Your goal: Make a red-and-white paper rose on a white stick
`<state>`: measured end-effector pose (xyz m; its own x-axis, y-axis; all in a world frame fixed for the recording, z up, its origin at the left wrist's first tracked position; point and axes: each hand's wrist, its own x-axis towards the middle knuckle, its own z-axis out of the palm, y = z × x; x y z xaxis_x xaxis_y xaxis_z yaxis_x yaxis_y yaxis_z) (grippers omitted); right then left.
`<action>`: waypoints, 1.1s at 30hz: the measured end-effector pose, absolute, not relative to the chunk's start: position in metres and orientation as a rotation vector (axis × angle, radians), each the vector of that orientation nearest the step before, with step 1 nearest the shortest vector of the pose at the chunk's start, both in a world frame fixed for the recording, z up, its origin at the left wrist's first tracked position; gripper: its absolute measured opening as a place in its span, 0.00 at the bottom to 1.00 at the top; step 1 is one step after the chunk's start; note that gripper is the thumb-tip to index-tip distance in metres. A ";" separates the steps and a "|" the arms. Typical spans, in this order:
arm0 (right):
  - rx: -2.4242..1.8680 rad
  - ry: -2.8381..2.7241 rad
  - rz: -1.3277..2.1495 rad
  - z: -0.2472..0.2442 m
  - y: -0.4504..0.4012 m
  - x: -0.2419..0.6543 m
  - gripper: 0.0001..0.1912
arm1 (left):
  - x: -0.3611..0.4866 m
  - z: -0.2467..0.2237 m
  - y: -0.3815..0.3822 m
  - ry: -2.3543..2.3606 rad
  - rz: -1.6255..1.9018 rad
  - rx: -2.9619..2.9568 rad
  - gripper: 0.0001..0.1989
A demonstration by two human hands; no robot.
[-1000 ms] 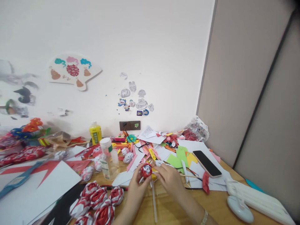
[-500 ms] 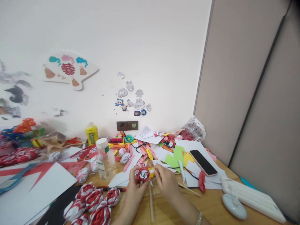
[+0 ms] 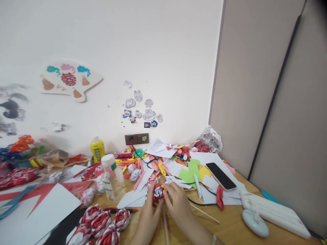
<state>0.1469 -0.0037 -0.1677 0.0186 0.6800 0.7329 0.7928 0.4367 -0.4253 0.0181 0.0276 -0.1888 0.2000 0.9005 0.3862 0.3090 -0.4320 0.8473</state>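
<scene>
My left hand (image 3: 151, 208) is closed around a red and white folded paper flower (image 3: 158, 192), its thumb below and its fingers on the left side. My right hand (image 3: 176, 200) presses its thumb and fingertips on the right side of the same flower; a speck of yellow shows by these fingertips. Under the hands a translucent white stick (image 3: 166, 227) points down over the desk; whether it joins the flower is hidden. To the left lie several finished red and white paper flowers (image 3: 100, 223).
A clear jar with white lid (image 3: 112, 178) and a yellow bottle (image 3: 97, 149) stand left. Paper scraps (image 3: 176, 166) pile up behind the hands. A phone (image 3: 221, 176), a black cable (image 3: 204, 204), a wooden stick (image 3: 205, 213) and a white lamp (image 3: 274, 212) lie right.
My right hand has moved left, from a yellow piece beside the flower onto the flower's edge. My left hand still holds the flower. The view has shifted slightly.
</scene>
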 end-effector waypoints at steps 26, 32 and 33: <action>-1.328 -1.721 -0.211 -0.162 -0.005 0.144 0.12 | 0.015 -0.164 0.010 1.660 0.775 2.067 0.23; -1.273 -1.728 -0.215 -0.162 -0.002 0.148 0.14 | 0.016 -0.165 0.010 1.617 0.808 2.072 0.23; -1.280 -1.718 -0.229 -0.162 -0.002 0.149 0.13 | 0.016 -0.165 0.010 1.600 0.815 2.069 0.23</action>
